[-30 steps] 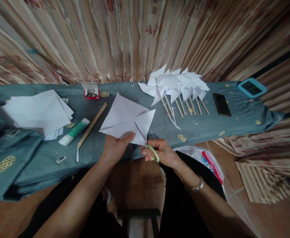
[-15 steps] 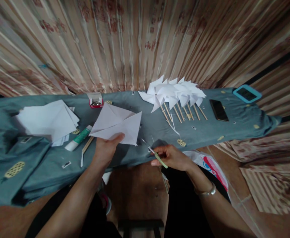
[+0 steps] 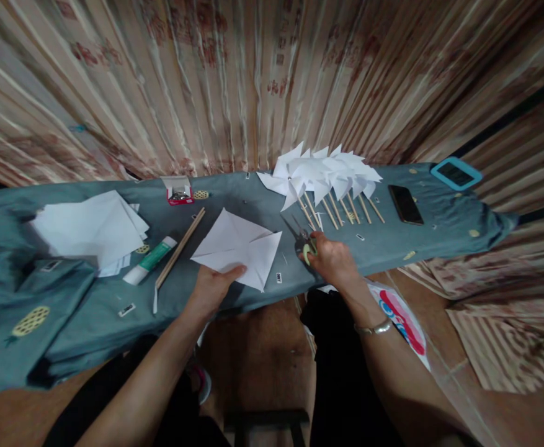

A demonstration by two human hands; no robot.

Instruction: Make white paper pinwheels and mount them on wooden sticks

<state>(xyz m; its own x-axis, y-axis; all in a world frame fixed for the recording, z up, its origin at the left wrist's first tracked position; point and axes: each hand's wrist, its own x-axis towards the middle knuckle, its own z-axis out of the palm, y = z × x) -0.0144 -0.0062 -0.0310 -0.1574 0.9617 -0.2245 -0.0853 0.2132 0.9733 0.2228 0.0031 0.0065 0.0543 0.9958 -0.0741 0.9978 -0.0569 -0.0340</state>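
A square sheet of white paper, slit inward from its corners, is pinched at its near edge by my left hand, thumb on top and fingers hidden underneath. My right hand is closed on the pale green handles of a pair of scissors, low over the cloth. Their blades point away and to the left, parted a little. Just beyond the scissors lie several finished paper pinwheels on wooden sticks, overlapping in a row.
Left of the sheet are wooden sticks, a green and white glue tube and a stack of white paper. Behind stands a small red box of metal bits. A phone and a blue-framed device lie right on the grey-green cloth.
My left hand has moved the paper right and nearer, uncovering the sticks. My right hand has carried the scissors up and right, towards the pinwheels, and their blades now point away.
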